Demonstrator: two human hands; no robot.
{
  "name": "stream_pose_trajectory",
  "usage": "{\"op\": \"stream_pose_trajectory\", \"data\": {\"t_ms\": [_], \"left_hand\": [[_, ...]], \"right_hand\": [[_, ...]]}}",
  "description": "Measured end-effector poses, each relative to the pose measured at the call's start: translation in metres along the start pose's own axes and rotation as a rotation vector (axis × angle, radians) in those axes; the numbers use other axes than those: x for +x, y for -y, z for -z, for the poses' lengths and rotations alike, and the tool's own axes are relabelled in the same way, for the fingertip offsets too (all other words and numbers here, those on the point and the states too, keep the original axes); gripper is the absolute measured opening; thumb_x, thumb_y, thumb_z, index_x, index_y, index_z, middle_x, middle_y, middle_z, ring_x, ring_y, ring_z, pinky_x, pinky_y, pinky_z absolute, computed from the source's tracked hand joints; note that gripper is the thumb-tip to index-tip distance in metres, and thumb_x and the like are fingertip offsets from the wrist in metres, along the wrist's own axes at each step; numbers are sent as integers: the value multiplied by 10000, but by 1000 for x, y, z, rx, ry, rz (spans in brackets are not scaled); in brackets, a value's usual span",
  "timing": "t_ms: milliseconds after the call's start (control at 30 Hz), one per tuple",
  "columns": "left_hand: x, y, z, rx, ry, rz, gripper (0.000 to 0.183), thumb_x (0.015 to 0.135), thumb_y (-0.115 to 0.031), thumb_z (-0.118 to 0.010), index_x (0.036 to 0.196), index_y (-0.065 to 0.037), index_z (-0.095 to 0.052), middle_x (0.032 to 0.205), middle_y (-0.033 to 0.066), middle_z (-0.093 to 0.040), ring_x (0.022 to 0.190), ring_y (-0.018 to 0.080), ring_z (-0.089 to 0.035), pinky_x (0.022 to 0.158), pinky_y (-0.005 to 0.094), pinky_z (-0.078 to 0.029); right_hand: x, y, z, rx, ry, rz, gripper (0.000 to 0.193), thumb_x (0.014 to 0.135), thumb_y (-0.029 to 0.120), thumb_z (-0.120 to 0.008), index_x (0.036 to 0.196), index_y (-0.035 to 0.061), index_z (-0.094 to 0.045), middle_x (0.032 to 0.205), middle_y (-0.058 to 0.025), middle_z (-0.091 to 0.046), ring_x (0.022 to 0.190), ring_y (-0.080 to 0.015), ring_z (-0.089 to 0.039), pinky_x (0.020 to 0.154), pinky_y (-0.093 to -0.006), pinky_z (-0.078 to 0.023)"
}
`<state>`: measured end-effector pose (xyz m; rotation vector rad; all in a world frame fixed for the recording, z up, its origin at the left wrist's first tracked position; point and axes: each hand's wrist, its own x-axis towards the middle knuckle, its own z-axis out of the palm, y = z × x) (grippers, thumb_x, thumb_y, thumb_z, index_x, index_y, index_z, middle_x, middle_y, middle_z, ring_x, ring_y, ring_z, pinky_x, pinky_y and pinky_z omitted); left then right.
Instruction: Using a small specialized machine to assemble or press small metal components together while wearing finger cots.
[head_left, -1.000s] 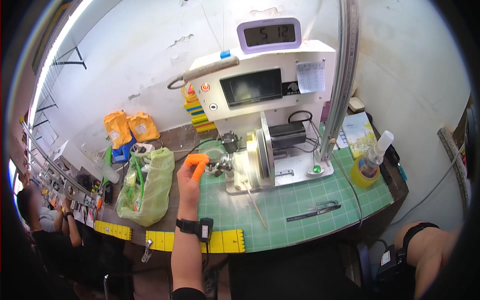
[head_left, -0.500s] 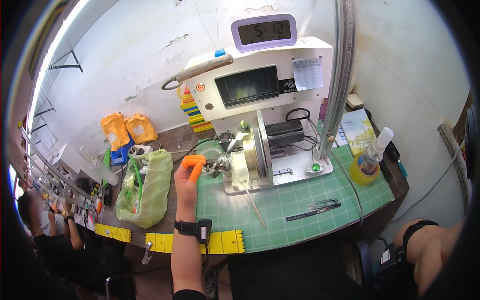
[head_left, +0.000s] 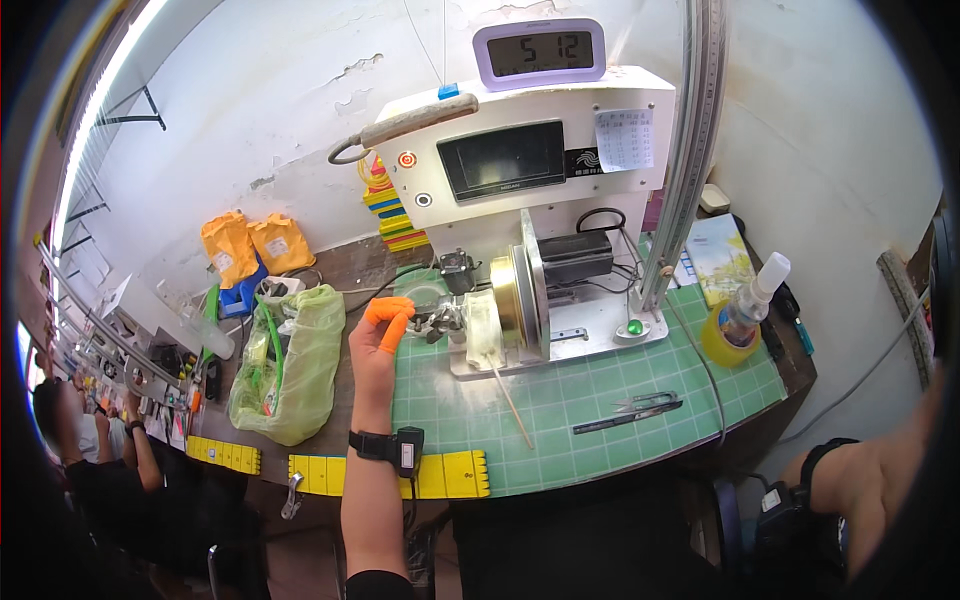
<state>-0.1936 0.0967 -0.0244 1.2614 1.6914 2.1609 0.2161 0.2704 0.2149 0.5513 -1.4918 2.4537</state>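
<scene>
My left hand (head_left: 378,335) reaches up to the machine's left side, with orange finger covers on its fingers. Its thumb and fingers are pinched together at the outer end of a shiny metal clamp fitting (head_left: 438,320). What lies between the fingertips is too small to make out. Right of the fitting sits a cream-coloured block (head_left: 483,330), with a thin wooden stick (head_left: 513,408) slanting down from it. Beyond it are a brass-coloured ring (head_left: 508,300) and a metal disc. My right arm (head_left: 870,490), with a black strap, lies at the lower right rim; its fingers cannot be seen.
A white machine (head_left: 520,140) carries a dark screen and a purple-framed clock (head_left: 540,52). Snips (head_left: 645,402) and a black slim tool (head_left: 625,418) lie on the green mat (head_left: 560,460). A pale green bag (head_left: 310,370) stands left; a bottle (head_left: 750,305) in a yellow holder stands right.
The silver tapered piece with a green ball above the cream block no longer shows there. My left hand stays pinched at the fitting. The whole view has shifted slightly.
</scene>
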Motion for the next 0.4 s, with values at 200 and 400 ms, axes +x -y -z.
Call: {"op": "stream_pose_trajectory", "data": {"t_ms": [200, 400], "left_hand": [[-2, -6, 5, 127, -9, -38, 83, 976, 4, -639, 1024, -8, -705, 1116, 75, -687, 1071, 174, -635, 1001, 311, -467], [-9, -5, 20, 106, -10, 0, 73, 1007, -28, -618, 1025, -22, -688, 1129, 48, -672, 1052, 134, -601, 943, 268, -435]], "right_hand": [[-12, -54, -1, -35, 125, 180, 394, 1097, 283, -492, 1352, -10, -558, 1391, -314, -584, 1468, -430, -413, 1197, -614, -356], [-4, -106, -29, 422, 225, -215, 637, 878, 194, -857, 1426, 44, -569, 1305, -148, -674, 1158, -315, -663, 1060, -368, -530]]}}
